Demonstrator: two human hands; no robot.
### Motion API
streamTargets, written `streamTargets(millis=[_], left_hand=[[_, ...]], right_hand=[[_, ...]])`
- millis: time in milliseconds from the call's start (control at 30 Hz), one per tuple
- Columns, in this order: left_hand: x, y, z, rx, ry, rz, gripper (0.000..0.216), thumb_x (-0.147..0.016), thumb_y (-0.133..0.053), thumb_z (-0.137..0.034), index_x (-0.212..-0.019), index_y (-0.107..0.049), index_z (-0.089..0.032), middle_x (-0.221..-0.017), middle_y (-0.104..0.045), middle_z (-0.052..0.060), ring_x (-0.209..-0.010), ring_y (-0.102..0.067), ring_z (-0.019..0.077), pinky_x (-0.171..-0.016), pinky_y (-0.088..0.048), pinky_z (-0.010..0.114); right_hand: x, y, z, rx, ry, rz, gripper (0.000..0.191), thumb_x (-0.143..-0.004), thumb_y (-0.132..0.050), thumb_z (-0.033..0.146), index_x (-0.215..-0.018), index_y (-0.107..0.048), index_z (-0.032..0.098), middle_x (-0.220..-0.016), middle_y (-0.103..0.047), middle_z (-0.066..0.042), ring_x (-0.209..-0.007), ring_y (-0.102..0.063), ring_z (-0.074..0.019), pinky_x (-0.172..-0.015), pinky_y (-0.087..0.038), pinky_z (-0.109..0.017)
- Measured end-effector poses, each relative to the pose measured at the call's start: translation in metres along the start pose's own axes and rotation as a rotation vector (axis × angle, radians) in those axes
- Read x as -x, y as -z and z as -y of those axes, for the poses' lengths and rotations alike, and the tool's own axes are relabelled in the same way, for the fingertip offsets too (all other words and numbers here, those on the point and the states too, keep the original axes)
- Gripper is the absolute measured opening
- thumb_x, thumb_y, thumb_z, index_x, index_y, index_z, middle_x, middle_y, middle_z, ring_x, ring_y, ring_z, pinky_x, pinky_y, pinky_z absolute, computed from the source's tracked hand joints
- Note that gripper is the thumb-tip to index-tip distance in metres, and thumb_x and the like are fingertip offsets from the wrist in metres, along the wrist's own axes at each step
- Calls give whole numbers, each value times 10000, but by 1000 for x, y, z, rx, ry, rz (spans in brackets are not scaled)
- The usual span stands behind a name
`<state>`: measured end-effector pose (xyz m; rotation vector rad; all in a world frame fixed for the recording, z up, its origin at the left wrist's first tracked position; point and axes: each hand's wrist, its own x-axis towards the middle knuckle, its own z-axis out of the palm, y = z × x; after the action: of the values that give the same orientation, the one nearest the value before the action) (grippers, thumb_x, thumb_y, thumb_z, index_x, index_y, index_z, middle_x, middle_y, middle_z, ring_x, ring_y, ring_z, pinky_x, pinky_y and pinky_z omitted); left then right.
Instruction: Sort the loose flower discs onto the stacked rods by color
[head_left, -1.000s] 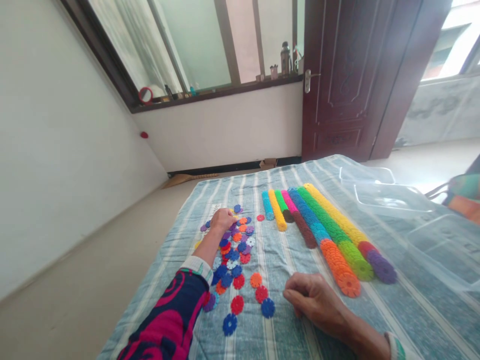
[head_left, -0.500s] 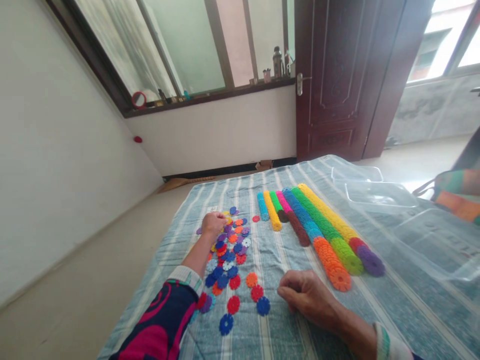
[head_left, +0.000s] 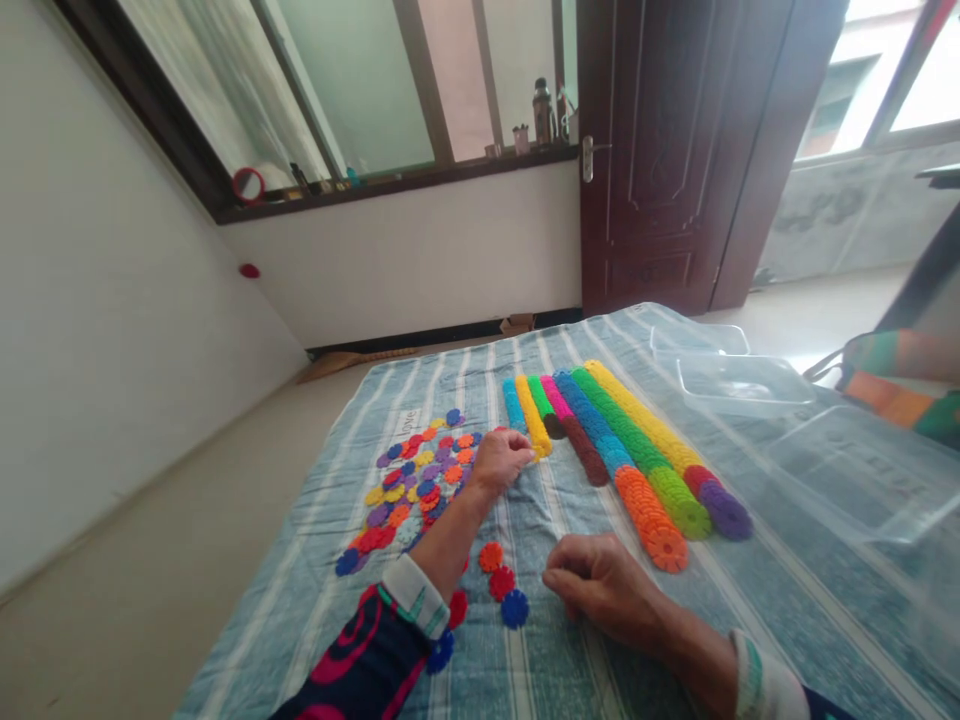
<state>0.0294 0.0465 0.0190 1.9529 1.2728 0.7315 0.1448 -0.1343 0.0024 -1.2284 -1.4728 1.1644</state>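
Observation:
My left hand point(head_left: 501, 462) reaches across to the near end of a yellow row of overlapping snowflake discs point(head_left: 531, 408). Its fingers are pinched on a yellow snowflake disc point(head_left: 538, 456), which is mostly covered by the fingertips. Left of that arm spreads a loose pile of mixed-colour snowflake discs point(head_left: 405, 490), partly hidden by the forearm. My right hand point(head_left: 611, 588) rests closed on the striped cloth, with nothing showing in its curled fingers. Just left of it lie an orange disc point(head_left: 490, 557), a red disc point(head_left: 502, 583) and a blue disc point(head_left: 514, 608).
Several longer rows of overlapping discs, one of them green point(head_left: 626, 430), slant across the striped bedcover point(head_left: 555, 660). Clear plastic boxes point(head_left: 742, 385) stand at the right, near a colourful bag point(head_left: 892, 385). Beyond the bed are a dark red door point(head_left: 660, 150) and a window ledge.
My left hand has moved right from the loose pile to the end of the yellow row. My right hand stays closed on the cloth. The view has shifted slightly.

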Motion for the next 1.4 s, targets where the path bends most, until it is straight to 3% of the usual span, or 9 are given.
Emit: streamTargets(millis=[267, 500, 667, 833, 1400], left_hand=[[-10, -16, -4, -134, -57, -40, 81, -679, -631, -127, -643, -697, -158, -636, -668, -11, -621, -589, 111, -627, -420, 227], [-8, -15, -4, -235, -76, -88, 17, -703, -666, -185, -695, -674, -172, -676, -653, -25, -664, -580, 116, -656, -416, 232], [0, -13, -7, -376, -49, -126, 103, -692, -712, -241, -722, -640, -174, -693, -620, -16, -667, -552, 124, -650, -385, 244], [4, -18, -10, -390, -31, -111, 183, -686, -735, -298, -768, -617, -185, -700, -605, -9, -650, -541, 132, -612, -355, 245], [5, -18, -6, -499, -134, -82, 42, -748, -649, -216, -740, -618, -188, -743, -623, 9, -714, -560, 148, -655, -364, 252]], right_hand=[[-1, -1, -4, 6, 0, -7, 137, -785, -577, 195, -658, -619, 164, -488, -540, 46, -461, -474, -97, -491, -359, -209], [-1, 0, -5, 0, 14, -7, 149, -790, -579, 207, -653, -612, 162, -486, -536, 46, -458, -467, -94, -486, -349, -209], [0, 0, -3, 9, -2, 4, 145, -798, -586, 200, -660, -611, 167, -490, -539, 48, -463, -474, -94, -494, -356, -209], [0, 1, 0, 34, -9, 8, 142, -800, -587, 186, -661, -611, 174, -495, -542, 51, -475, -484, -93, -513, -367, -206], [1, 0, -2, 6, 3, 13, 156, -798, -567, 210, -650, -595, 171, -496, -523, 47, -476, -462, -95, -505, -351, -216]])
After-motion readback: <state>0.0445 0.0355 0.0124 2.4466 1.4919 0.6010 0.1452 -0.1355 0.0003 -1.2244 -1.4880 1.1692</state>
